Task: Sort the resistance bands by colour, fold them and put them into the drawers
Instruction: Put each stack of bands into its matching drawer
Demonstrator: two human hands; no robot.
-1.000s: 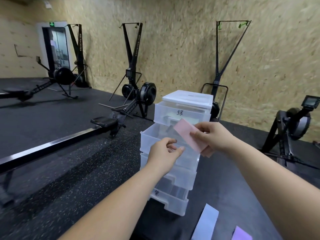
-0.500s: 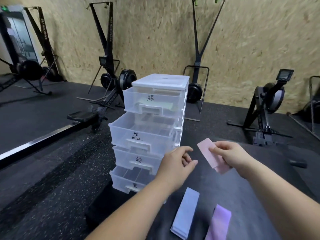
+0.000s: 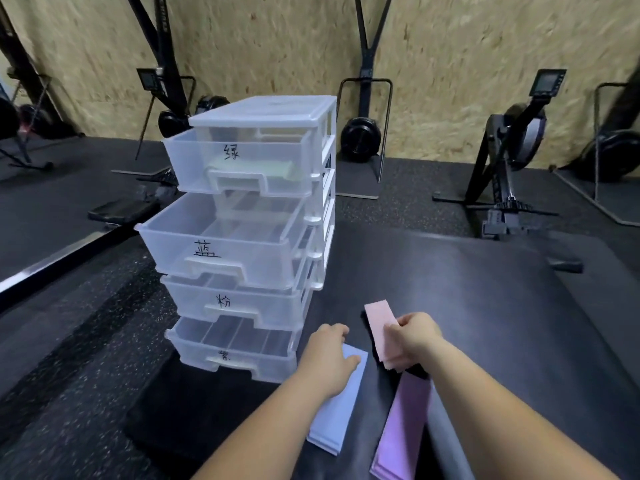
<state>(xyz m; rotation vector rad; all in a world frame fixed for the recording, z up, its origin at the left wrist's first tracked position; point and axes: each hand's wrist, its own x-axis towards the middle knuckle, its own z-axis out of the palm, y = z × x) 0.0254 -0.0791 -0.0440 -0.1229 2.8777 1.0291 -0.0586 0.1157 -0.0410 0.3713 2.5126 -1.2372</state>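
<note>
The drawer unit (image 3: 325, 140) stands upright on the black mat (image 3: 485, 306) and carries four translucent drawers, each hand-labelled on its front. The top drawer (image 3: 194, 157), marked 绿, is partly drawn out and contains a folded green band (image 3: 277, 168) lying flat on its floor. The second drawer (image 3: 173, 247), marked 蓝, projects furthest of the four. The third drawer (image 3: 263, 306), marked 粉, and the bottom drawer (image 3: 249, 362), marked 紫, each project slightly. The right hand (image 3: 417, 336) pinches a folded pink band (image 3: 379, 327) above the mat, just right of the unit's lower corner. The left hand (image 3: 329, 358) sits apart from the right, over the far end of the blue band (image 3: 341, 410), with the thumb touching it; whether the fingers grip the band cannot be determined. The blue band lies flat on the mat. The purple band (image 3: 398, 431) lies flat just beside it, to its right.
</note>
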